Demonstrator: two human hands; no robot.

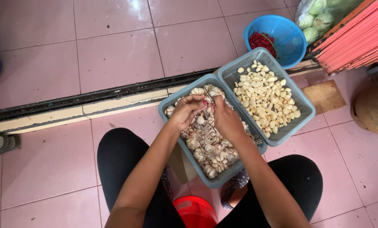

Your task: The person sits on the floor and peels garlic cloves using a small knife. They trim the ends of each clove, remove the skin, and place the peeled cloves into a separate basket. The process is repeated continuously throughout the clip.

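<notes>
A clear plastic bag [320,14] of pale green vegetables is lying at the top right, beside the blue basket [288,36]. No labels, signs or screens are showing.

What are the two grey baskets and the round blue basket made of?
The two grey baskets look like moulded plastic: matte, one even colour, with small grid holes in the walls. The blue basket seems plastic too, a bit glossier, with fine mesh holes. The floor looks like smooth pink tile with grout lines.
</notes>
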